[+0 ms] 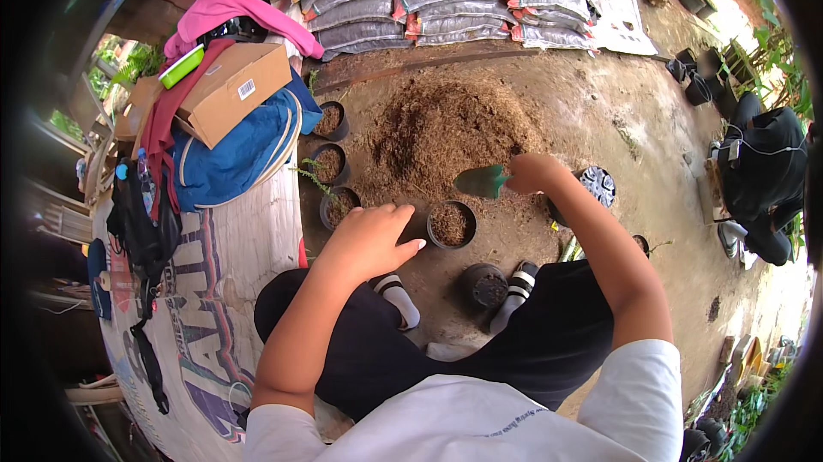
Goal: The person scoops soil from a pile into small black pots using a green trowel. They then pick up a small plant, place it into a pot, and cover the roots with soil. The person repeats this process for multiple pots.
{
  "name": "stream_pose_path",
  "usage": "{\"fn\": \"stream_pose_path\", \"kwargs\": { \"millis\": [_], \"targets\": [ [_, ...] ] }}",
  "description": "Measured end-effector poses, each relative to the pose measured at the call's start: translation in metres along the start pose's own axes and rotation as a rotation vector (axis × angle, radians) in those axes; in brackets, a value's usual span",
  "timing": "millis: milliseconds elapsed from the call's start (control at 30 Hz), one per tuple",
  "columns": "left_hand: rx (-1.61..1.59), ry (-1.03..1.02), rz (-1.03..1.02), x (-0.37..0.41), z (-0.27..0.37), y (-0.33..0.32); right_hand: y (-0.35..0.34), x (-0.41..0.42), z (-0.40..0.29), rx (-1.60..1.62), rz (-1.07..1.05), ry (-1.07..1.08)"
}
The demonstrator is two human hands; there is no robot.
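My right hand (535, 174) is closed around the handle of a green hand trowel (481, 181), whose blade points left at the near edge of a heap of brown fibrous potting material (450, 128). Just below the blade stands a round black plant pot (452, 224) with brown material inside. To the left of that pot, my left hand (376, 237) hangs with thumb and fingers apart, holding nothing. Beyond its fingertips, a black pot with a green seedling (339, 206) stands in a column with other filled pots (328, 164).
A dark pot (483, 287) lies between my feet. Stacked filled sacks (450, 5) line the far side. At left are a cardboard box (235, 89) and blue bag (238, 153). Another person (765, 166) sits at far right. A patterned round thing (598, 185) is beside my right forearm.
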State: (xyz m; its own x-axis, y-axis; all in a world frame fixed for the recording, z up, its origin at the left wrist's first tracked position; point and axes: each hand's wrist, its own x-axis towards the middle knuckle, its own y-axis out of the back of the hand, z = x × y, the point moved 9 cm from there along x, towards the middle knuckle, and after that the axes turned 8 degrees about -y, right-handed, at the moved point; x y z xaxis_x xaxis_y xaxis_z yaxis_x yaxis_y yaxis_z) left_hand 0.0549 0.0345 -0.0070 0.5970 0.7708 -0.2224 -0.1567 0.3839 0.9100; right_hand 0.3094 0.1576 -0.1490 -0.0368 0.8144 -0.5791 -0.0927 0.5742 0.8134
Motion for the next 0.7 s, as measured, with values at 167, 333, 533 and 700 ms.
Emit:
{"fn": "stream_pose_path", "kwargs": {
  "millis": [167,333,533,700],
  "targets": [
    [-0.006,-0.020,0.017,-0.004,-0.001,0.005,-0.012,0.017,0.018,-0.039,0.024,-0.157],
    [-0.018,-0.040,0.026,0.001,-0.008,0.003,-0.103,0.071,0.017,0.164,-0.239,-0.154],
    [-0.040,-0.005,0.041,0.000,-0.023,0.004,-0.129,0.081,-0.025,0.355,-0.261,-0.126],
    [-0.058,-0.013,0.089,0.000,-0.028,0.012,-0.140,0.101,-0.038,0.571,-0.205,-0.252]
  ]
}}
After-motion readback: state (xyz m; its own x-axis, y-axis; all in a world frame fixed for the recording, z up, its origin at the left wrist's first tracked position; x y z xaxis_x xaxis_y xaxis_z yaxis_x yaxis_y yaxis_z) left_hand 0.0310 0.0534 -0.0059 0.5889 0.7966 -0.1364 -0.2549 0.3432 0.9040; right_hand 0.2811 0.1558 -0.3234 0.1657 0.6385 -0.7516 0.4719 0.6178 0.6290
